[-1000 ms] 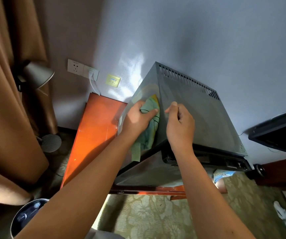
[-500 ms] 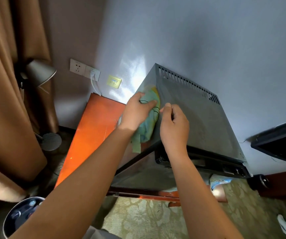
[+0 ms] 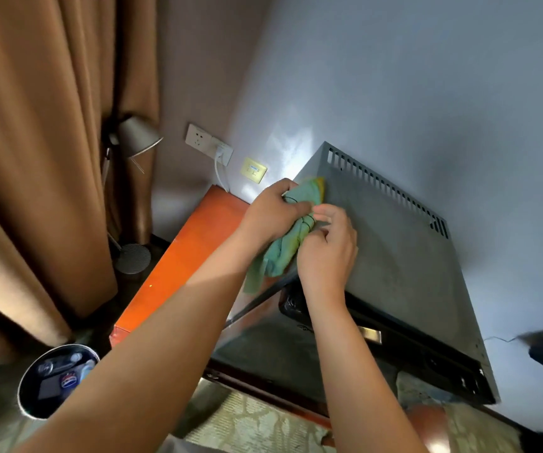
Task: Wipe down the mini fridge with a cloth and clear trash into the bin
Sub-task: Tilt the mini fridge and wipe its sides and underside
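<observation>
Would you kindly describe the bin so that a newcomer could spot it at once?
Start at the grey metal mini fridge on the orange wooden cabinet, then look down to the floor at the lower left, by the brown curtain. The round, dark, silver-rimmed bin sits there; it alone is open-topped, with trash inside.

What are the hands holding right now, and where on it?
The left hand grips the green cloth around its bunched upper part at the mini fridge top's left edge. The right hand pinches the cloth's middle with its fingertips.
</observation>
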The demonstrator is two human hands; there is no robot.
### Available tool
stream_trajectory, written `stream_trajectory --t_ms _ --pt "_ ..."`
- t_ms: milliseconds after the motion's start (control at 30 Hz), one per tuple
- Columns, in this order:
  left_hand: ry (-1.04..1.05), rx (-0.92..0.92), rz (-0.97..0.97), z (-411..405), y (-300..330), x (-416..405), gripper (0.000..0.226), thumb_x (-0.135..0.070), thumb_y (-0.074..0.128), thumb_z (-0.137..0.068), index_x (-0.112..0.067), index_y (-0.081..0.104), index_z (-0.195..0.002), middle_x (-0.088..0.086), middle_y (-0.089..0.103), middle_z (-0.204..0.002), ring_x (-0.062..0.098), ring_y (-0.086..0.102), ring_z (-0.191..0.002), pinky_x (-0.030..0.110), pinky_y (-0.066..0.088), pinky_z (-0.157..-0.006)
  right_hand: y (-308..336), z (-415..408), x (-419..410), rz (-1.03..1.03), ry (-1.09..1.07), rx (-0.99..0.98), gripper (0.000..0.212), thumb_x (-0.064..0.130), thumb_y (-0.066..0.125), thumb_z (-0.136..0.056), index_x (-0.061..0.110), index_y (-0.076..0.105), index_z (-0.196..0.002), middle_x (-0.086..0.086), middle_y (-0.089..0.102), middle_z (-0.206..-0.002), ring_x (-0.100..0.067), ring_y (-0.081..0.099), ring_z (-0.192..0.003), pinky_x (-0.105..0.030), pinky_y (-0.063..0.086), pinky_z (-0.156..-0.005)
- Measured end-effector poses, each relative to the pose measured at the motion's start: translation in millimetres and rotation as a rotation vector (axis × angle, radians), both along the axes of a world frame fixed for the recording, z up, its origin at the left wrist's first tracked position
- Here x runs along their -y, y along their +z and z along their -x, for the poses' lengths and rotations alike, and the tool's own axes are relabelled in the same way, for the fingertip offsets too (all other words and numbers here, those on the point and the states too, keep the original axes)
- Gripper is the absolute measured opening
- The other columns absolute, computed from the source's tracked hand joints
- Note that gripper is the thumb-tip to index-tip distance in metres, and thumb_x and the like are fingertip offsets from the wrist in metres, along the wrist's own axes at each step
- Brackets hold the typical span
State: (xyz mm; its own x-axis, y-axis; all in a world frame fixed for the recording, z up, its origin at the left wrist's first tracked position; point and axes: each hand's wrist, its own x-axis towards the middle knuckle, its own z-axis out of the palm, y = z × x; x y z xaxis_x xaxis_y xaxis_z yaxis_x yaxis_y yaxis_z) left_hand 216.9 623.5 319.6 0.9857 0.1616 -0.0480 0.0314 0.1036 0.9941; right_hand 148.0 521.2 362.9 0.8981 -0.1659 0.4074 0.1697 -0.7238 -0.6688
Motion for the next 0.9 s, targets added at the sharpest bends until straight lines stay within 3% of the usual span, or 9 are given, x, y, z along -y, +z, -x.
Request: stream_trajectory --t_ms 100,200,267,333,433,533,600,767,900 --pt "0.072 -0.107 -0.233 -11 -13 5 0.027 -0.045 0.066 -0.086 -0.021 0.055 -0.087 -0.008 0.056 -0.061 0.013 0.055 -0.060 0.026 0.041 -0.054 -1 -1 1 0.058 0.001 -0.018 0.045 -0.006 0.050 -0.078 0.025 0.063 -0.107 0.010 0.063 -0.111 -0.017 0.052 -0.107 -0.030 0.032 -0.092" --pt "-0.012 -0.252 -0.426 -11 -35 0 0.031 -0.044 0.058 -0.092 -0.014 0.058 -0.101 0.003 0.065 -0.088 0.026 0.063 -0.089 0.034 0.049 -0.076 -4 -3 2 0.083 0.010 -0.044 0.043 -0.003 0.050 -0.079 0.029 0.062 -0.106 0.012 0.062 -0.111 -0.015 0.051 -0.109 -0.028 0.028 -0.090" --pt "-0.070 -0.276 -0.433 -5 -46 -5 0.035 -0.045 0.059 -0.091 -0.014 0.064 -0.108 0.006 0.070 -0.099 0.026 0.065 -0.095 0.037 0.052 -0.084 -5 -5 2 0.111 0.018 -0.055 0.042 -0.001 0.051 -0.082 0.031 0.061 -0.106 0.013 0.061 -0.108 -0.014 0.050 -0.109 -0.027 0.028 -0.090" --pt "-0.135 -0.250 -0.406 -5 -46 -13 0.030 -0.044 0.065 -0.085 -0.017 0.068 -0.100 0.004 0.072 -0.092 0.024 0.068 -0.087 0.037 0.055 -0.081 -6 -6 1 0.183 0.010 -0.067 0.039 0.002 0.051 -0.085 0.032 0.061 -0.106 0.015 0.060 -0.106 -0.012 0.049 -0.109 -0.027 0.028 -0.090" --pt "-0.166 -0.165 -0.225 -20 -29 -23 0.020 -0.041 0.074 -0.076 -0.023 0.066 -0.078 -0.005 0.067 -0.066 0.019 0.062 -0.061 0.028 0.048 -0.059 -8 -9 -2 0.268 -0.012 -0.091 0.033 0.007 0.055 -0.088 0.033 0.063 -0.106 0.015 0.060 -0.107 -0.013 0.048 -0.111 -0.028 0.027 -0.089" --pt "-0.101 -0.077 -0.198 -43 -19 -14 0.022 -0.040 0.071 -0.077 -0.022 0.059 -0.079 -0.006 0.055 -0.054 0.015 0.047 -0.045 0.023 0.034 -0.048 -8 -10 -5 0.355 -0.045 -0.106 0.026 0.016 0.059 -0.091 0.034 0.066 -0.108 0.016 0.058 -0.113 -0.012 0.045 -0.116 -0.026 0.023 -0.093" --pt "-0.075 -0.054 -0.183 -54 -26 -8 0.023 -0.036 0.068 -0.084 -0.016 0.058 -0.089 0.000 0.058 -0.060 0.017 0.050 -0.048 0.027 0.039 -0.050 -7 -10 -6 0.426 -0.076 -0.116 0.024 0.023 0.062 -0.091 0.035 0.066 -0.111 0.017 0.055 -0.117 -0.011 0.042 -0.119 -0.025 0.022 -0.095" --pt "-0.184 -0.191 -0.348 -65 -71 -20 0.025 -0.035 0.063 -0.086 -0.020 0.065 -0.107 0.004 0.071 -0.097 0.024 0.065 -0.092 0.032 0.050 -0.079 -2 -17 -11 0.575 -0.058 -0.076 0.021 0.032 0.066 -0.091 0.036 0.068 -0.111 0.016 0.056 -0.116 -0.012 0.043 -0.117 -0.027 0.023 -0.095" --pt "-0.321 -0.219 -0.258 -69 -63 -30 0.036 -0.044 0.068 -0.069 -0.018 0.068 -0.094 -0.001 0.069 -0.087 0.020 0.066 -0.081 0.030 0.055 -0.076 10 -44 -14 0.515 -0.071 -0.083 0.014 0.032 0.063 -0.092 0.039 0.068 -0.104 0.017 0.058 -0.108 -0.012 0.048 -0.109 -0.028 0.026 -0.089"
